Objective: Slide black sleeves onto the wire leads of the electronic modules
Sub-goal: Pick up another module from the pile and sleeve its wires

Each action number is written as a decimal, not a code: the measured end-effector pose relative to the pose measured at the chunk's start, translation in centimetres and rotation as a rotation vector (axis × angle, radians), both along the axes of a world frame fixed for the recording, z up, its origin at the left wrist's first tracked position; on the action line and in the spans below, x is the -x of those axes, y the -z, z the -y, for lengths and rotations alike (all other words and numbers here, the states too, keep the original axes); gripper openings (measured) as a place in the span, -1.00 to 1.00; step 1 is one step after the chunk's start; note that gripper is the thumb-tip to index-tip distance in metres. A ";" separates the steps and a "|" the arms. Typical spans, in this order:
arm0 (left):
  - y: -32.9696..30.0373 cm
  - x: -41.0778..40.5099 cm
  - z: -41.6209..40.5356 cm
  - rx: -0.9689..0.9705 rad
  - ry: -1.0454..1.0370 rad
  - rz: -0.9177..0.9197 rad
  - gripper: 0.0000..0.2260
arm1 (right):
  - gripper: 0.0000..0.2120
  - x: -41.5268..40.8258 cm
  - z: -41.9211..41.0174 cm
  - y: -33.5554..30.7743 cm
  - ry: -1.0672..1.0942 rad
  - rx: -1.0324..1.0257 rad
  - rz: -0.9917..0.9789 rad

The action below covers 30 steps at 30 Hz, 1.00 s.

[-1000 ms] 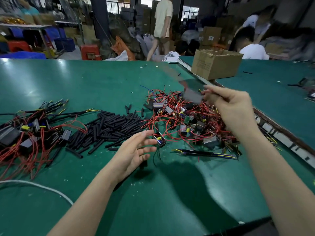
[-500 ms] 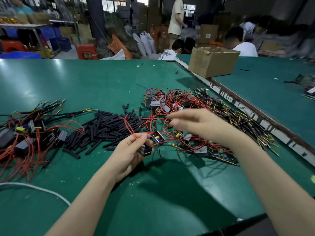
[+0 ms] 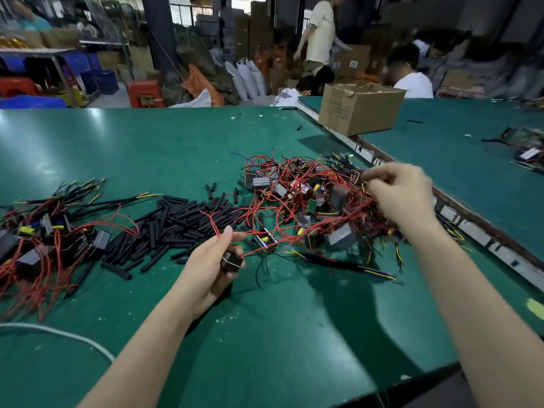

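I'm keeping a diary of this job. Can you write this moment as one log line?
left hand: holds module | right hand: pulling red wires from tangle | black sleeves: piled on table, untouched

The right hand point(image 3: 403, 198) is motion-blurred, so what its fingers pinch in the wire tangle point(image 3: 309, 201) cannot be told. The left hand point(image 3: 212, 260) covers most of a module point(image 3: 232, 262). The left pile point(image 3: 35, 240) and white cord point(image 3: 59, 334) run off the edge.
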State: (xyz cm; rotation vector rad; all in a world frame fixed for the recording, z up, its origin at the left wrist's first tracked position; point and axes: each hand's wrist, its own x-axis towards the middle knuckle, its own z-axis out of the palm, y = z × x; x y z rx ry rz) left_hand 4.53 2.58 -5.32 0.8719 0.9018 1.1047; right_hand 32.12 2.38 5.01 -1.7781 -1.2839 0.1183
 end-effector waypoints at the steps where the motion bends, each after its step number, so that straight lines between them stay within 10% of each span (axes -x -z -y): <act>1: 0.0 -0.1 0.0 0.000 -0.001 -0.003 -0.65 | -0.77 -0.1 -0.1 -0.6 0.048 -0.108 -0.093; 5: 0.0 -0.4 0.0 -0.003 -0.015 -0.013 -0.71 | -0.85 0.0 -0.3 -2.8 -0.056 -0.227 -0.338; 10: 0.0 0.0 -0.3 0.038 -0.096 0.027 -0.69 | -0.67 0.3 0.2 -1.1 -0.325 0.525 0.056; 17: 0.3 0.0 -0.4 -0.003 -0.129 0.087 -0.54 | -0.80 0.5 2.5 1.9 -0.128 0.197 0.188; 25: -1.1 -0.5 1.7 -0.362 -0.451 -1.364 -0.36 | -0.65 1.2 4.6 3.4 -0.364 0.400 0.007; 27: -2.7 -2.1 2.5 -0.567 -0.567 -1.453 -0.48 | -0.67 1.4 4.7 3.3 -0.400 0.408 0.061; 30: -4.7 -6.2 2.5 -0.862 -0.176 -1.455 -0.69 | -0.80 1.9 4.4 3.6 -0.463 0.373 0.236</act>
